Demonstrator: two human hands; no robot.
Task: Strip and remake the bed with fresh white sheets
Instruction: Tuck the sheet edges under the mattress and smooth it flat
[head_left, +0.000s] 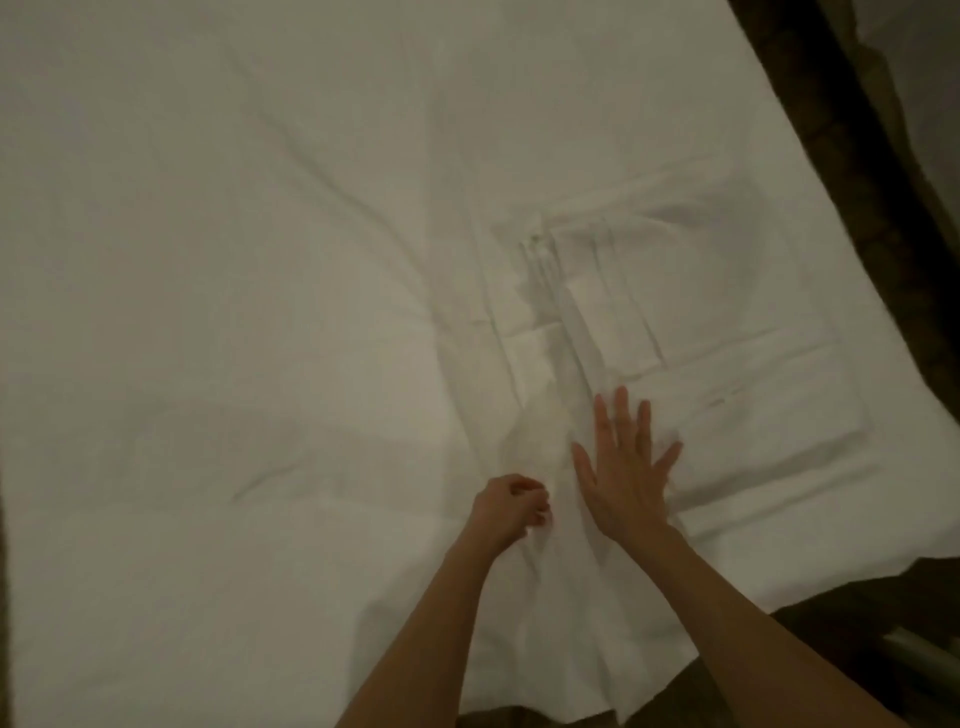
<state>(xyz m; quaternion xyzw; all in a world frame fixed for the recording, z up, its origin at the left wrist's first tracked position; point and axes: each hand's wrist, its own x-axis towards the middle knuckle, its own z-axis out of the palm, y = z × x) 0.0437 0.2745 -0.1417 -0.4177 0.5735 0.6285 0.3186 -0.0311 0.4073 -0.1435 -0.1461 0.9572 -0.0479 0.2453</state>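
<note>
Overhead, a white sheet (260, 260) covers the bed, partly folded layers bunched near its middle. Beside those folds, the right hand (626, 480) presses flat, fingers spread; the left hand (506, 506) pinches a fold.

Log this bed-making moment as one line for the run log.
left hand: pinches white sheet | right hand: flat, fingers spread, presses sheet | folded layers: beyond hands | stage: spreading sheet

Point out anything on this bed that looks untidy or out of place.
The white sheet is partly unfolded: folded layers remain bunched ahead of the right hand, creases radiating. The left hand pinches the fabric. No stains or tears show.
</note>
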